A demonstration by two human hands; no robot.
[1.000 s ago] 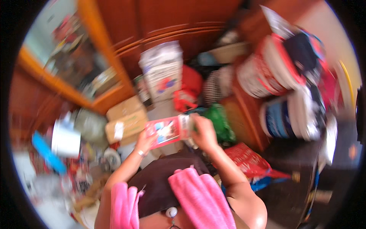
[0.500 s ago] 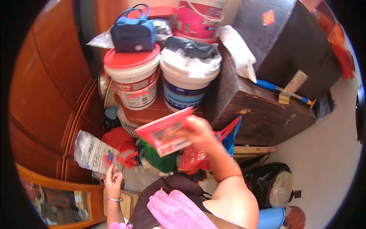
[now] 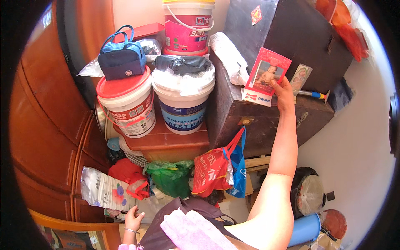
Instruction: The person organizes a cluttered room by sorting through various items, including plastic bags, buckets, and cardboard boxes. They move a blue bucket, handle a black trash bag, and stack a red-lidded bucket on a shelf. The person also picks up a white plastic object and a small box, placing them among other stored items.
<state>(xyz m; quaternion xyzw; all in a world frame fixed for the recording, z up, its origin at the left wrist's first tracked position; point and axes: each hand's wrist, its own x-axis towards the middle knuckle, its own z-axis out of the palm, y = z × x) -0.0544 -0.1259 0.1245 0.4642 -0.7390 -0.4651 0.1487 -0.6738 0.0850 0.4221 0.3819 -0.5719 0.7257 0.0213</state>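
My right hand (image 3: 284, 95) is stretched up and forward, gripping a red card with a picture of a baby (image 3: 265, 76) by its lower right corner. The card is held against the top of a dark brown trunk (image 3: 266, 121), in front of a second dark case (image 3: 291, 37) stacked behind it. My left hand (image 3: 132, 218) hangs low at the bottom left, fingers loosely apart, holding nothing, just below a white printed plastic bag (image 3: 104, 192).
Two white lidded buckets (image 3: 129, 108) (image 3: 183, 102) stand on a low wooden cabinet (image 3: 166, 141), a navy handbag (image 3: 121, 58) on the left one and a pink bucket (image 3: 186, 29) behind. Red, green and blue bags (image 3: 216, 171) pile below. Wooden wardrobe doors (image 3: 46, 125) fill the left.
My right arm has lifted the red card up and to the right, from in front of the buckets to the top of the trunk. My left hand stays low.
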